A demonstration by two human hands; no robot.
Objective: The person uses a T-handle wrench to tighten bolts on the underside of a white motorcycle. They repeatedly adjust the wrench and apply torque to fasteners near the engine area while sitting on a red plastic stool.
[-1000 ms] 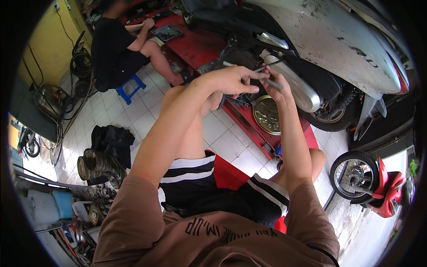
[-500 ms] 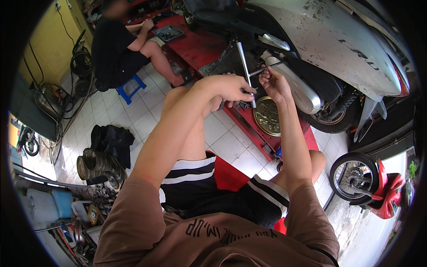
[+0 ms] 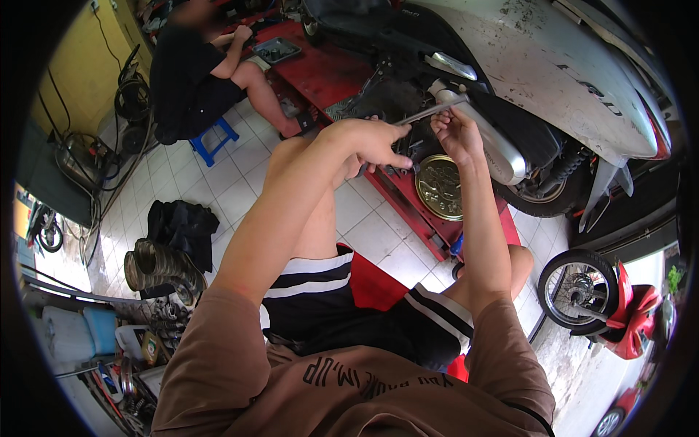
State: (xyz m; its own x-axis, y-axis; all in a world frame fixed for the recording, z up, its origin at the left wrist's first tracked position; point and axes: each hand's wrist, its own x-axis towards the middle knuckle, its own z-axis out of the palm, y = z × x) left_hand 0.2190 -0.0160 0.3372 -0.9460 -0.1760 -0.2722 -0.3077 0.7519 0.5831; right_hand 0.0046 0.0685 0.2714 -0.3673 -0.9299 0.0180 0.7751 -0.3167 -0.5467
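Observation:
A silver T-handle wrench [image 3: 429, 113] slants across the lower side of a scooter's engine area, its bar reaching from near my left fingertips up to my right fingers. My right hand [image 3: 457, 133] is closed on it with thumb and fingertips, beside the silver engine cover [image 3: 491, 142]. My left hand [image 3: 375, 144] is stretched toward the bar's near end, thumb and forefinger spread apart. Its other fingers are partly hidden beneath the palm. Behind my hands the dark engine parts are hard to make out. The scooter's white body panel [image 3: 539, 73] rises beyond.
A round gold-coloured tin [image 3: 440, 188] lies on the red lift platform [image 3: 408, 204] beside my right forearm. To the far left, another person [image 3: 193, 80] sits on a blue stool [image 3: 213, 144] near a metal parts tray [image 3: 277, 51]. A red motorbike [image 3: 626, 313] stands at right.
The thick bar of the wrench has swung from nearly upright to a slant toward the upper right. My left fingers have come off its near end and spread.

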